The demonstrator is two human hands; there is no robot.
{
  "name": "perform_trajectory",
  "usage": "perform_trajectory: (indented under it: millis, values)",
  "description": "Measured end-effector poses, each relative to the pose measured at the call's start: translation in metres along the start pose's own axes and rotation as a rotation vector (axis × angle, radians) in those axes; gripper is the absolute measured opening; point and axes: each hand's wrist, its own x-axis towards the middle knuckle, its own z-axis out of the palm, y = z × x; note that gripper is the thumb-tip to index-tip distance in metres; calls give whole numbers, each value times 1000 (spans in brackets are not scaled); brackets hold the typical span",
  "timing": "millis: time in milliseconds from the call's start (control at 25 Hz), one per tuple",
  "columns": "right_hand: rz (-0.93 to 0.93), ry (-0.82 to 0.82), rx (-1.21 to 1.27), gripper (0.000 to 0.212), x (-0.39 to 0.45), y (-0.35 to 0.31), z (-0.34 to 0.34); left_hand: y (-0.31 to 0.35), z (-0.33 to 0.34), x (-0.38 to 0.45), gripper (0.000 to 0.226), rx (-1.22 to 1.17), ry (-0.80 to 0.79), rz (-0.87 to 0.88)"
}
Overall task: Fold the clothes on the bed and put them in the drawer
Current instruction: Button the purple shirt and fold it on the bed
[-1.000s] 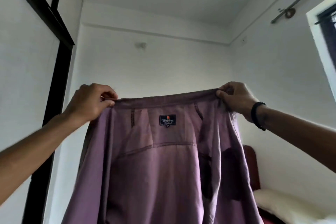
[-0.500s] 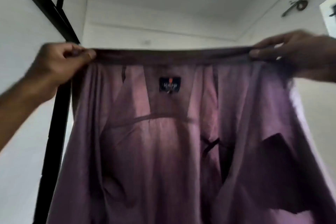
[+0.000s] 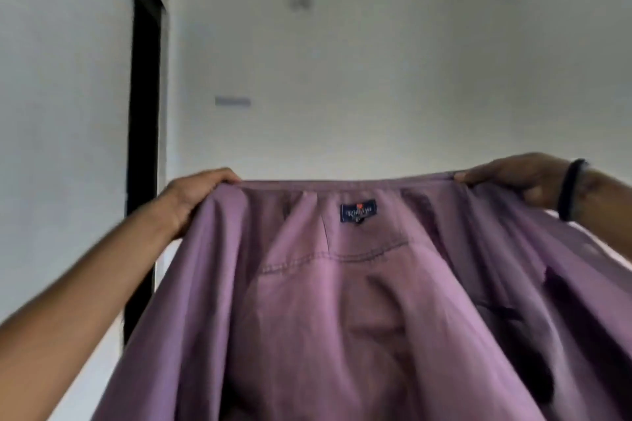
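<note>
The person holds a purple shirt [image 3: 342, 311] spread up in front of the camera, its inside facing the viewer, with the dark blue neck label [image 3: 358, 212] just below the taut top edge. The left hand [image 3: 195, 198] grips the left end of that edge, fingers curled over the cloth. The right hand [image 3: 513, 178] pinches the right end, and a black wristband [image 3: 570, 190] sits on that wrist.

Compared with half a second ago, both hands sit lower in the view, so the top edge of the shirt has dropped from the upper third to about the middle. More of the white wall [image 3: 359, 79] shows above it. The black frame [image 3: 142, 113] on the left now stands clear above the left hand. The curtain rod seen earlier at upper right is out of view.
</note>
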Motion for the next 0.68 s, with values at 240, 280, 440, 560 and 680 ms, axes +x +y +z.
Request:
perform_trajectory:
  millis: [240,280,440,560,680]
  values:
    - [225,333,-522,13,119,347,42,-393,45,-2,19,211,119,-300]
    - [199,345,-673,12,127,386,57,-436,53,-4,18,289,125,-318]
    - [176,376,-1002,26,127,452,90,-496,88,3,17,559,200,-218]
    - [15,404,-964,24,84,459,113,-487,111,-26,17,759,193,27]
    - [48,313,-710,19,-5,481,151,-479,139,-116,8,810,137,163]
